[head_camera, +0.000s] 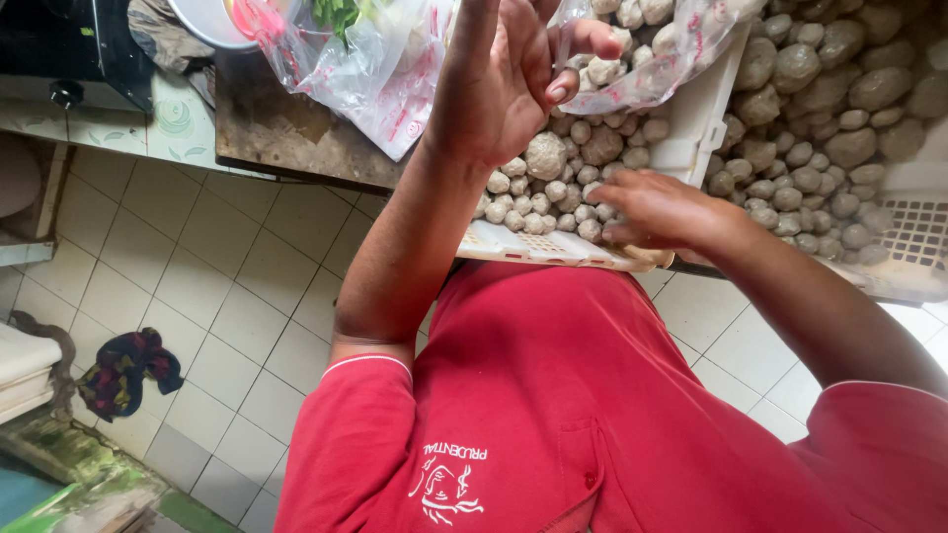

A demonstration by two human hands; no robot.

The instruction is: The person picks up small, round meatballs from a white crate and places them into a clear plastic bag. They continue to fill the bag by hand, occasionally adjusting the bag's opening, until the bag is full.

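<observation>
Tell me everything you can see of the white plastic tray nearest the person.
The white plastic tray is shallow, with a slotted or perforated rim and a solid side wall on its right. It looks like rigid moulded plastic. It lies flat on the counter edge, close to the person's red shirt, heaped with greyish-brown balls of mixed sizes. The right hand rests on the balls near its front corner. A clear plastic bag overlaps its far end, held by the left hand.
</observation>
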